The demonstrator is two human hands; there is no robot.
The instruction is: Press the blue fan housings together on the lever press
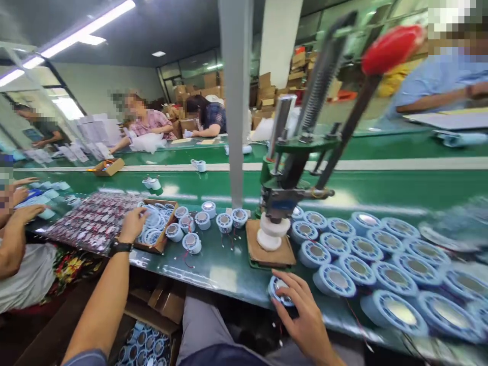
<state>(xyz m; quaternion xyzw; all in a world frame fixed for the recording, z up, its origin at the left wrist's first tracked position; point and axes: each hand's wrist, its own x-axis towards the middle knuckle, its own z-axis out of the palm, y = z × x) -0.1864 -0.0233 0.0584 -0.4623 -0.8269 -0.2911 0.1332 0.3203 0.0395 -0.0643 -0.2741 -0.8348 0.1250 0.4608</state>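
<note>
At the table's front edge my right hand [301, 310] grips a light-blue round housing [275, 288], with the thumb and fingers around its rim. My left hand [133, 223] is over the near-left side of a cardboard box [160, 247] filled with light-blue plastic rings [156, 223]. Its fingertips are drawn together at the rings; whether one is between them I cannot make out. Between my hands stands a hand press [282, 198] with a red-knobbed lever [392, 51]. Its white round pressing block [272, 231] sits above a brown base pad [253, 239].
Many blue housings [356, 268] with round metallic centres crowd the right of the table; several more [191, 243] stand left of the press. Flat parts with red wires [91, 218] cover the left. A grey post [234, 101] rises behind. A box of housings [147, 343] is below. Co-workers sit around.
</note>
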